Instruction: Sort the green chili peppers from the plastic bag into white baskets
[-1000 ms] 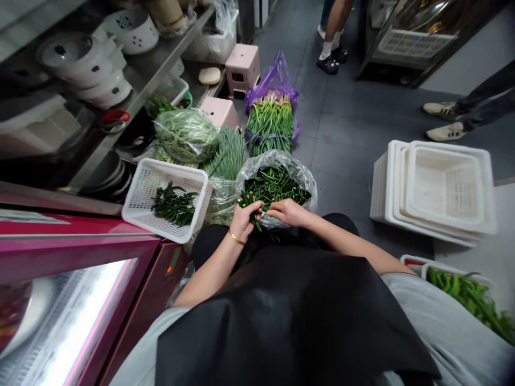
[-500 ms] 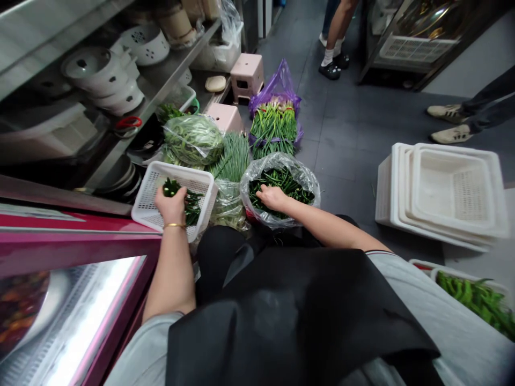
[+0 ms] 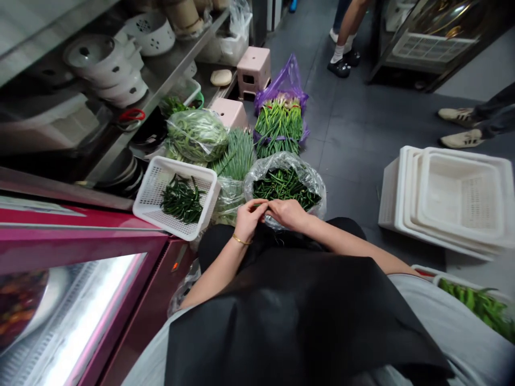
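My left hand (image 3: 248,219) and my right hand (image 3: 288,213) meet at the near rim of a clear plastic bag (image 3: 316,177). Their fingertips pinch together around a slim green chili pepper, mostly hidden by the fingers. Dark green chili peppers (image 3: 281,185) fill the bag just beyond my hands. To the left, a white perforated basket (image 3: 148,195) holds a loose heap of the same thin peppers (image 3: 183,199); neither hand touches it.
Behind the bag lie bundled garlic greens (image 3: 279,123) in purple plastic, thin green stalks (image 3: 237,153) and bagged greens (image 3: 197,134). Pink stools (image 3: 254,69) stand farther back. Stacked white baskets (image 3: 454,193) are at right, a red-framed lit cabinet (image 3: 156,252) at left. Other people's feet (image 3: 340,65) show beyond.
My left hand has released peppers into the basket and moved right to meet my right hand. My right hand has drawn back from inside the bag to its near rim.
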Demonstrator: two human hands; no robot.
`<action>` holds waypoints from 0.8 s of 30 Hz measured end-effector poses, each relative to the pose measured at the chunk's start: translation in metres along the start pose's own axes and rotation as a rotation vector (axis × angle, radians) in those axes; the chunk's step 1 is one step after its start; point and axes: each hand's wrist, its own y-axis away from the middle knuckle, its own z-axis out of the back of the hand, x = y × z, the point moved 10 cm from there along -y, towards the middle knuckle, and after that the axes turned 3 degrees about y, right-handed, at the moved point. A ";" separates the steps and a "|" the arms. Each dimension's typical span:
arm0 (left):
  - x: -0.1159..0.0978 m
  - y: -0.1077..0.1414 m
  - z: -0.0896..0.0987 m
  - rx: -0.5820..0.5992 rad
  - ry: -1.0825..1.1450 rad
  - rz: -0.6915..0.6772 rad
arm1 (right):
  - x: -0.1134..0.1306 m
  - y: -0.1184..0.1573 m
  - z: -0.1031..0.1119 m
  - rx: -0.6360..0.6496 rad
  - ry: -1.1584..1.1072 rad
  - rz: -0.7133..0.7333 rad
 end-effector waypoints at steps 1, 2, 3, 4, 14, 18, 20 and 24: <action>0.012 0.004 -0.005 -0.005 0.059 0.036 | 0.002 0.007 -0.005 0.017 -0.021 0.024; 0.021 0.007 -0.007 -0.008 0.098 0.072 | 0.001 0.014 -0.010 0.042 -0.052 0.045; 0.028 0.009 -0.007 -0.003 0.118 0.106 | 0.000 0.020 -0.013 0.076 -0.098 0.069; 0.032 0.011 -0.006 0.008 0.128 0.131 | -0.001 0.025 -0.016 0.107 -0.160 0.093; -0.042 0.023 0.013 -0.073 0.065 -0.233 | -0.046 0.010 -0.009 0.118 -0.357 -0.192; -0.042 0.018 0.033 -0.108 0.217 -0.157 | -0.047 -0.032 0.003 -0.021 0.112 -0.239; -0.019 0.014 0.021 -0.016 0.323 0.051 | -0.028 -0.060 -0.005 0.009 0.171 -0.127; 0.016 0.009 0.000 0.082 0.244 0.295 | -0.017 -0.090 -0.017 0.114 0.188 0.001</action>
